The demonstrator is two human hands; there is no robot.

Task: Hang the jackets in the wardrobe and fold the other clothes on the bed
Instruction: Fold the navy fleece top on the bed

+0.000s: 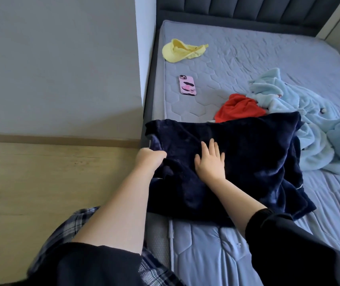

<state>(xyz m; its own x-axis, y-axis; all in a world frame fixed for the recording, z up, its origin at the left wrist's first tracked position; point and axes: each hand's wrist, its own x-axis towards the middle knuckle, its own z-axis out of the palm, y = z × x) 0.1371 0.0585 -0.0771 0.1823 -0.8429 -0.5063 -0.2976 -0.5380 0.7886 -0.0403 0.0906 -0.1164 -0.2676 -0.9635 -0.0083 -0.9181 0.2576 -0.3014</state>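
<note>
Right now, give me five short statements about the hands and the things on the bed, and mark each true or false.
1. The right hand lies flat on the navy garment. True.
2. The left hand rests open on the mattress. False: it grips the navy garment's edge.
3. The pink phone lies on the red garment. False: it lies on bare mattress, apart from it.
4. The yellow garment lies nearer the headboard than the phone. True.
5. The light blue garment is neatly folded. False: it lies crumpled.
</note>
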